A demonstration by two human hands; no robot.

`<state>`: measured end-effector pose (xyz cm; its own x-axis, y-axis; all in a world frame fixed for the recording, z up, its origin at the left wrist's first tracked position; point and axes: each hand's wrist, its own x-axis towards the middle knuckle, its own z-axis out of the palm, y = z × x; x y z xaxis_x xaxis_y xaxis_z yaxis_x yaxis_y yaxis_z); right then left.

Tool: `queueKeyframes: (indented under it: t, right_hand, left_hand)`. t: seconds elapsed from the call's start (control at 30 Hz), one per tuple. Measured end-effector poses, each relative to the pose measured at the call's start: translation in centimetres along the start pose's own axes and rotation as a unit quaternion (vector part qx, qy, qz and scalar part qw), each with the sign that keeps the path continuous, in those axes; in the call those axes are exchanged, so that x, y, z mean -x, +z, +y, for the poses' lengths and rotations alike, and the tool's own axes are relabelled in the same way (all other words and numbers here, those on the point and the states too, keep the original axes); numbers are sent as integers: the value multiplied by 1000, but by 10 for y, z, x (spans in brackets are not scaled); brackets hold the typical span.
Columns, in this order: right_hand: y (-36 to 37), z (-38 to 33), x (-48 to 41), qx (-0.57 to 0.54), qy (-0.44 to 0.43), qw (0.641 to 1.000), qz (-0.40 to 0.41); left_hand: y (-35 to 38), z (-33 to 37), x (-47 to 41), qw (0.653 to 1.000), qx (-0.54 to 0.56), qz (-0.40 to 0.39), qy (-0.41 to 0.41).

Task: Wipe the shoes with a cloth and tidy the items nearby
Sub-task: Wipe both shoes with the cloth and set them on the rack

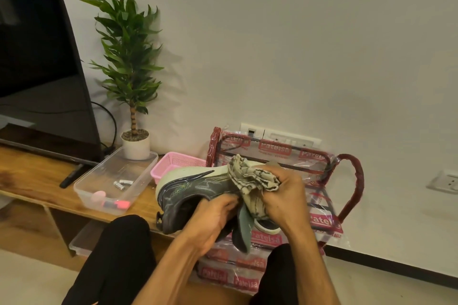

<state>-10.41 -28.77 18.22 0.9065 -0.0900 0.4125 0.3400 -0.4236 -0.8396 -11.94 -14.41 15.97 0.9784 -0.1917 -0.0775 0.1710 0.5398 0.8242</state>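
Dark grey sneaker w/ pale sole (pixel 188 188) is up mid-air, near side of the red plastic-wrapped rack (pixel 352 181). Left hand (pixel 210 218) fingers curl into its opening, right hand (pixel 285 195) clutches a bunched cream patterned cloth (pixel 250 176) against it. Imo the dangling grey-green flap (pixel 244 228) could drop out w/ hard rubbing.

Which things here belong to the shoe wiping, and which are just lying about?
In use: dark grey sneaker with pale sole in left hand; cream patterned cloth in right hand.
Lying about: clear plastic tub, pink mesh basket, potted plant, black television.
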Motion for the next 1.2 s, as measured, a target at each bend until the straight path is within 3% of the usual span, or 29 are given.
queueKeyframes:
  t: [0.1,0.17,0.27,0.43,0.6,0.73,0.8,0.9,0.97,1.07,1.2]
  right_hand:
    - [2,8,-6,65,72,988,123]
    - [2,9,-5,51,57,991,111]
    - [6,4,0,5,7,1000,24]
    - [11,14,-11,67,67,983,159]
    - [9,10,-4,39,18,999,27]
    - [5,22,-13,80,96,982,139]
    - [6,19,-8,64,83,989,104]
    - [11,5,4,20,-2,1000,0]
    - [11,8,1,23,-4,999,26]
    - [9,18,-9,49,69,990,114]
    - [9,3,2,16,-37,999,31]
  left_hand:
    - [0,-4,1,1000,-14,-6,-13]
    - [1,-4,1,1000,-11,-6,-14]
    - [-3,-1,-2,1000,13,8,-8]
    - [-2,-11,-1,999,-1,-7,-35]
    - [-3,-9,-3,999,16,14,-32]
    - [-2,-14,1,999,-34,4,-39]
    - [-3,-14,0,998,-48,11,-35]
    - [-5,-10,-4,998,-41,39,-28]
    - [-7,-8,-3,998,-47,39,-24]
    - [-10,-14,-2,996,-78,18,-33]
    - [-14,-13,-9,995,-94,31,-28]
